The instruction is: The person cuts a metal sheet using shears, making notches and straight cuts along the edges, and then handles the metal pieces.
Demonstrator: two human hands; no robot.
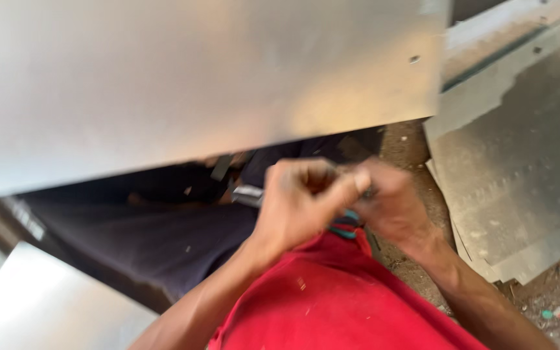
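Metal tool (249,194) pokes leftward from my closed left hand (299,204), long axis roughly level, below the metal sheet (196,84); my right hand (393,204) presses alongside (its finger grip too blurred to tell).

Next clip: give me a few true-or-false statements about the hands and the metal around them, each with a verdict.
1. Both hands meet close together below the big metal sheet. True.
2. The left hand grips a small grey metal piece. True.
3. The right hand rests flat on the ground. False: it is raised against the left hand.
4. The cloth under the hands is blue. False: it is red.
5. More metal sheets lie at right. True.
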